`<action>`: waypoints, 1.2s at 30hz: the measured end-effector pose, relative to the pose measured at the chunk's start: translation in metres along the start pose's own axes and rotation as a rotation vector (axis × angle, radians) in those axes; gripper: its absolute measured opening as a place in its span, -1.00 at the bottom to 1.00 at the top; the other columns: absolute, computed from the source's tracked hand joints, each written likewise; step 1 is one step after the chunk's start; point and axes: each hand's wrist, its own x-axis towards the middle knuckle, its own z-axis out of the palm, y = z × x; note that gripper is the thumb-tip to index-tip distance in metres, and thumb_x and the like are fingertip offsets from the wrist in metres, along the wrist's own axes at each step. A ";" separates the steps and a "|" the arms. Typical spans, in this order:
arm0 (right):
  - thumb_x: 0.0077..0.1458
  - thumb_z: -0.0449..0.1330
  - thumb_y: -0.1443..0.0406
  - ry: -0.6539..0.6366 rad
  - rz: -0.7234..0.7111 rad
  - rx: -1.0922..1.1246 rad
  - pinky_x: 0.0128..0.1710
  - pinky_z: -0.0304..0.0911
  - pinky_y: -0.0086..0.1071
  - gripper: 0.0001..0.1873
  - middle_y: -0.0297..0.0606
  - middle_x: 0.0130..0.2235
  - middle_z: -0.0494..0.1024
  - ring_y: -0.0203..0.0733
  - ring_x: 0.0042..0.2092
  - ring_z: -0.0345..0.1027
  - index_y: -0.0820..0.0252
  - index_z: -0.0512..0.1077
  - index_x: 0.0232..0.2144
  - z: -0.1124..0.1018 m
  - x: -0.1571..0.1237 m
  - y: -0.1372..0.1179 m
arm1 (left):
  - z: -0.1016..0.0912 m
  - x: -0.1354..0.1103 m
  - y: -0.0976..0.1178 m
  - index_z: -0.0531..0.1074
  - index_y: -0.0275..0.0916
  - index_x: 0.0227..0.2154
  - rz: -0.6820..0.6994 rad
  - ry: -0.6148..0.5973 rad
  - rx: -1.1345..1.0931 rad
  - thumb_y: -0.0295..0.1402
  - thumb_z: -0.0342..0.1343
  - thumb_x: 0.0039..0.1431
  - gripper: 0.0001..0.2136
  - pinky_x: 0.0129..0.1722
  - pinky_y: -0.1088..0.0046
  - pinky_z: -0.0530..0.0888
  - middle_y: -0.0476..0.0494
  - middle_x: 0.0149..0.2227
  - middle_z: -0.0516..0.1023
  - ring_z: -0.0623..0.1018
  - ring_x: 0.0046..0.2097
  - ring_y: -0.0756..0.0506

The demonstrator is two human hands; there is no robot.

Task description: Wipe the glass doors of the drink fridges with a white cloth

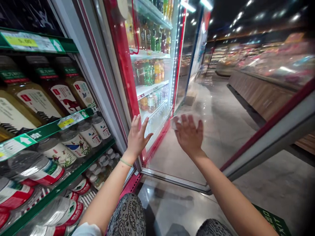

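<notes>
My right hand [189, 135] presses a thin, whitish cloth [174, 123] flat against the glass door [172, 164], fingers slightly spread. Most of the cloth is hidden behind the hand, and motion blurs it. My left hand [137, 137] is open with nothing in it, fingers raised, near the door's hinge side. Whether its fingertips touch the glass I cannot tell. The door stands swung out, with a metal frame [172, 180] along its bottom and a red-and-silver edge [270, 144] on the right.
On my left are cooler shelves [46, 126] with bottled drinks and price tags. Through the glass shows a lit red drinks fridge [152, 88]. A wood-sided display counter [261, 95] stands at the right. A green exit sign [273, 219] lies on the floor. My knees [129, 213] are below.
</notes>
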 end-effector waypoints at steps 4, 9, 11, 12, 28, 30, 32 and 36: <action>0.38 0.03 0.35 -0.186 -0.255 0.118 0.52 -0.39 -0.15 -0.31 -0.38 0.44 0.18 -0.28 0.49 -0.12 -0.09 -0.02 0.46 0.009 0.014 -0.024 | -0.002 -0.007 -0.014 0.05 -0.10 0.43 0.005 -0.009 -0.021 -0.34 0.13 0.35 -0.35 0.37 -0.06 0.29 -0.40 0.40 0.17 0.13 0.46 -0.33; 0.41 -0.05 0.35 -0.227 -0.199 0.250 0.52 -0.29 -0.05 -0.28 -0.35 0.47 0.06 -0.16 0.50 -0.17 -0.07 -0.18 0.49 0.023 0.071 -0.043 | -0.011 -0.018 -0.031 0.11 -0.14 0.41 -0.088 0.053 -0.127 -0.46 -0.08 0.42 -0.47 0.36 0.09 0.34 -0.36 0.33 0.31 0.30 0.39 -0.20; 0.41 -0.06 0.35 -0.210 -0.215 0.285 0.52 -0.34 -0.02 -0.29 -0.32 0.48 0.02 -0.14 0.51 -0.22 -0.03 -0.19 0.50 0.034 0.080 -0.057 | -0.016 -0.027 -0.035 0.13 -0.14 0.40 -0.118 0.076 -0.140 -0.48 -0.10 0.42 -0.48 0.35 0.13 0.36 -0.34 0.29 0.35 0.35 0.36 -0.17; 0.41 -0.07 0.36 -0.226 -0.239 0.310 0.53 -0.34 -0.03 -0.29 -0.31 0.49 0.00 -0.16 0.51 -0.25 0.00 -0.20 0.50 0.039 0.078 -0.065 | -0.019 -0.033 -0.037 0.14 -0.14 0.40 -0.123 0.082 -0.141 -0.48 -0.10 0.42 -0.48 0.34 0.14 0.37 -0.33 0.28 0.38 0.37 0.34 -0.16; 0.29 -0.28 0.50 -0.960 -0.598 0.638 0.52 -0.17 -0.08 -0.30 -0.17 0.50 -0.04 -0.25 0.51 -0.35 0.33 -0.08 0.46 0.085 -0.066 -0.146 | -0.034 -0.097 -0.045 0.35 -0.18 0.24 -0.191 -0.030 -0.118 -0.39 -0.12 0.46 -0.63 0.25 0.24 0.46 -0.30 0.16 0.50 0.48 0.23 -0.13; 0.31 -0.30 0.49 -0.924 -0.573 0.653 0.52 -0.20 -0.04 -0.32 -0.13 0.50 -0.02 -0.20 0.51 -0.36 0.38 -0.07 0.45 0.074 -0.043 -0.138 | -0.037 -0.080 -0.044 0.36 -0.15 0.24 -0.154 -0.008 -0.139 -0.36 -0.14 0.48 -0.63 0.26 0.25 0.45 -0.28 0.17 0.49 0.47 0.24 -0.12; 0.34 -0.32 0.47 -0.813 -0.484 0.670 0.52 -0.27 0.04 -0.33 -0.15 0.51 -0.05 -0.15 0.52 -0.38 0.34 -0.12 0.46 0.062 -0.009 -0.128 | -0.042 -0.057 -0.043 0.36 -0.13 0.24 -0.120 0.037 -0.161 -0.32 -0.16 0.49 -0.63 0.28 0.23 0.42 -0.26 0.17 0.49 0.46 0.26 -0.12; 0.39 -0.27 0.44 -0.592 -0.308 0.682 0.52 -0.29 0.02 -0.33 -0.34 0.51 -0.06 -0.18 0.51 -0.28 0.09 -0.18 0.49 0.043 0.048 -0.116 | -0.055 -0.002 -0.045 0.32 -0.04 0.26 -0.053 0.088 -0.233 -0.17 -0.21 0.50 -0.60 0.38 0.15 0.30 -0.21 0.24 0.42 0.37 0.34 -0.16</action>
